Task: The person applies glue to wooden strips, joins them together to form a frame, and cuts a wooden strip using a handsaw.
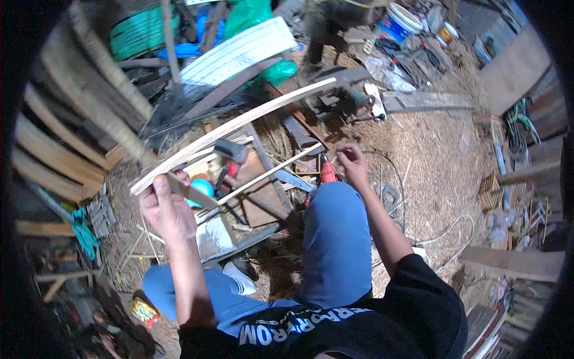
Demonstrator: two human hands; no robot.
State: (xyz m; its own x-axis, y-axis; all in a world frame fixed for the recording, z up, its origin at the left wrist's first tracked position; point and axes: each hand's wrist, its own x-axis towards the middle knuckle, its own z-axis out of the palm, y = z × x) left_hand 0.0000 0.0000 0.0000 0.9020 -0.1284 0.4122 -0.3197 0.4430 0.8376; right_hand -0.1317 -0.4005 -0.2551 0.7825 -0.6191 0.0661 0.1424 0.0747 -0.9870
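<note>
At one end, left hand (168, 213) grips the strip (233, 124): light, stiff, I'd guess; support mid-length; right hand (354, 167), grasp unclear.

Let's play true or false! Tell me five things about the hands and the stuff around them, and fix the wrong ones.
1. The left hand holds a long wooden strip. True.
2. Both hands grip that strip. False: the right hand is apart from it.
3. A red tool shows beside a raised knee. True.
4. The trousers are yellow. False: they are blue.
5. The bucket is at the picture's lower left. False: it is at the upper right.
</note>
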